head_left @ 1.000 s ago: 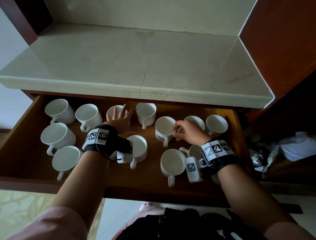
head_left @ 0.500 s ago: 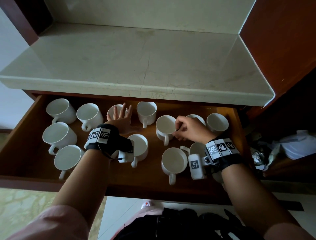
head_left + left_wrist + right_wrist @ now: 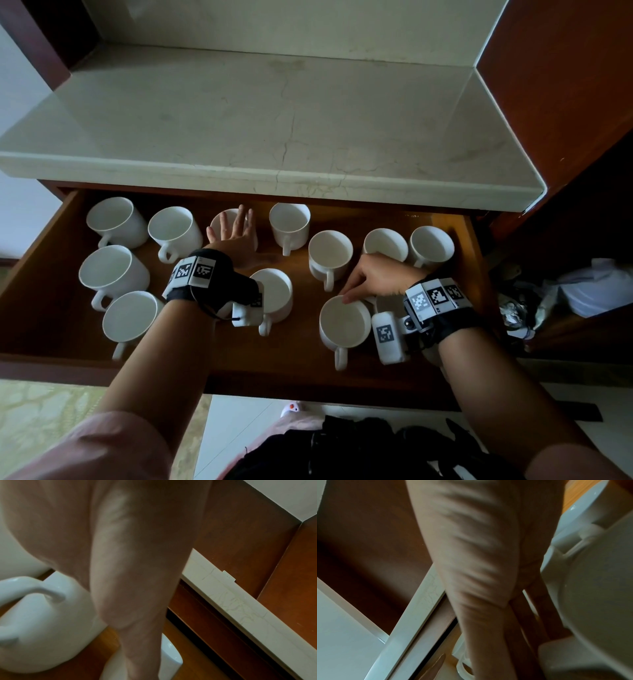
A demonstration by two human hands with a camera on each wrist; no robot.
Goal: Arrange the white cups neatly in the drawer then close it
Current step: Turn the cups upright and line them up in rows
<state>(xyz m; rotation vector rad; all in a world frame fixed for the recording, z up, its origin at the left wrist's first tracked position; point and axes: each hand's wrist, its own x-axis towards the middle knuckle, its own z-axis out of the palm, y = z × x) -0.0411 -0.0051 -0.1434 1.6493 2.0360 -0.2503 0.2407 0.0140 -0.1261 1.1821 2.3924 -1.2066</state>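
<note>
Here the arranging step is under way, and the drawer (image 3: 41,274) stands pulled fully out under the stone counter (image 3: 274,130). White cups sit upright across its floor with most handles turned toward the person. The left side looks tidier, with cups in rough rows, while those on the right lie staggered.

The left hand (image 3: 236,236) lies flat with its fingers spread and straight, resting on or against a back-row cup (image 3: 221,219); whether it presses or only steadies cannot be told, and the left wrist view shows only palm and cup walls. The right hand (image 3: 373,279) curls downward, its fingertips (image 3: 346,298) touching the far rim of the near cup (image 3: 344,325). Whether they pinch that rim or only rest on it is unclear; the right wrist view is blurred.

The person seems to be about to shift this near cup into line with the middle cup (image 3: 330,255) beyond it. That next move likely calls for a firm hold on the rim or handle and a short slide or lift, keeping clear of the neighbouring cup partly hidden under the right wrist. Several right-side cups probably need aligning before the drawer is pushed shut.
</note>
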